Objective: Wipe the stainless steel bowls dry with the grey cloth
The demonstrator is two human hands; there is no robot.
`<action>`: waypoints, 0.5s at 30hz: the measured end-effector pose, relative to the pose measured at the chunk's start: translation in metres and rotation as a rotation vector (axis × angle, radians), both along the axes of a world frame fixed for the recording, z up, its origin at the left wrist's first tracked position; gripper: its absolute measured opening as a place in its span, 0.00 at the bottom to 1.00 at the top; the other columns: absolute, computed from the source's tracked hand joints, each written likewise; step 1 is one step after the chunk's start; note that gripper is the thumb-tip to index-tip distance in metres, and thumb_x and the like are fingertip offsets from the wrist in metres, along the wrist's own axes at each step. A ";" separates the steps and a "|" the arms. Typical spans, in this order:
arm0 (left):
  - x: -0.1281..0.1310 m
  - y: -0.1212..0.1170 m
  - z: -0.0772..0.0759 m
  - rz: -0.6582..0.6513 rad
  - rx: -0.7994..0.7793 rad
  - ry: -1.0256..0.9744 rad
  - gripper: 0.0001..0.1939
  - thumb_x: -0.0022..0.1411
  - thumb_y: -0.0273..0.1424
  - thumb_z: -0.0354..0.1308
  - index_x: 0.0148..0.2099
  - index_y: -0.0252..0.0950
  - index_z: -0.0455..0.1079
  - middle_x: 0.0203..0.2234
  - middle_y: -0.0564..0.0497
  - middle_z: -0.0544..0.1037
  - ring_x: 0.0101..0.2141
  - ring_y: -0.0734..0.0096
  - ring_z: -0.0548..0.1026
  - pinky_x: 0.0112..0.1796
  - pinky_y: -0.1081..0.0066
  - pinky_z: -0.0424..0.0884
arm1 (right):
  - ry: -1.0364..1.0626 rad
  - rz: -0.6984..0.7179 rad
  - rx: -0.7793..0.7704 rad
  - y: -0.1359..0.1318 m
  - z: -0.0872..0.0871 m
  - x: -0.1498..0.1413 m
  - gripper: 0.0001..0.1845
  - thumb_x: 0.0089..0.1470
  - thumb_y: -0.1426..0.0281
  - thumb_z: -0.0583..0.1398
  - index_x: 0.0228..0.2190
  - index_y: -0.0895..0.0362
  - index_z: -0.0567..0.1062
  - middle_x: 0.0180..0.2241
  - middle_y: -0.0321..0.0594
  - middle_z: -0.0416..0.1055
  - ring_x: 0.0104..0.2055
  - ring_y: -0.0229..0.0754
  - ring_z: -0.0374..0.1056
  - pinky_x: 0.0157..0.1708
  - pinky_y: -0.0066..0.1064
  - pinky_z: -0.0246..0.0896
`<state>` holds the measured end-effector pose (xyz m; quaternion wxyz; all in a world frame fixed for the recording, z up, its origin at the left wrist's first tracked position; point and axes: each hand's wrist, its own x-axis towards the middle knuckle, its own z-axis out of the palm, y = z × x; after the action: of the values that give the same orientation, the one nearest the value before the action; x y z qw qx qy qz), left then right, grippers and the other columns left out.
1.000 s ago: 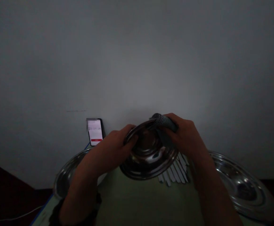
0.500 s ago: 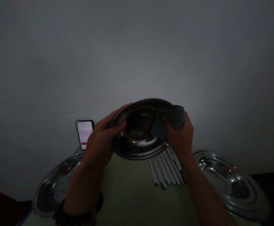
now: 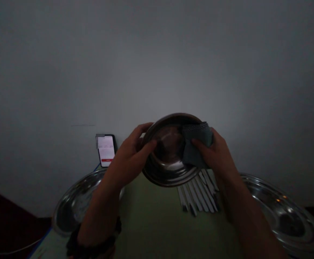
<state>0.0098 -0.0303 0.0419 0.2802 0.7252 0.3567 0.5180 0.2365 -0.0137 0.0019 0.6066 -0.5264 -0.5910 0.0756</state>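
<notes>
A shiny metal bowl is held up above the table, tilted so that its inside faces me. My left hand grips its left rim, thumb on the inside and fingers behind. A folded grey-green cloth lies over the bowl's right side. My right hand is closed on the cloth, pressing it against the right rim with the thumb inside. The fingers behind the bowl are hidden. Below the bowl, several metal utensils with flat handles lie side by side, their far ends partly covered.
A large metal basin stands at the left, partly behind my left forearm. Another wide metal basin is at the right. A lit phone leans against the pale wall. The greenish tabletop runs up to that wall.
The bowl appears rounder, turned a little more toward me. My hands and the bowl sit slightly further right in view. The surroundings have also shifted right as the camera turned.
</notes>
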 end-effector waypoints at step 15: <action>0.012 0.006 -0.012 -0.050 0.056 0.453 0.21 0.59 0.23 0.49 0.53 0.36 0.72 0.49 0.44 0.78 0.48 0.61 0.76 0.51 0.60 0.68 | -0.407 0.075 0.289 -0.002 -0.006 -0.021 0.11 0.46 0.77 0.58 0.34 0.55 0.72 0.33 0.39 0.69 0.35 0.42 0.67 0.36 0.34 0.62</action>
<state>0.0219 -0.0243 0.0295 0.1855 0.8392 0.3777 0.3444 0.2152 -0.0157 -0.0043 0.5408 -0.4164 -0.7248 -0.0946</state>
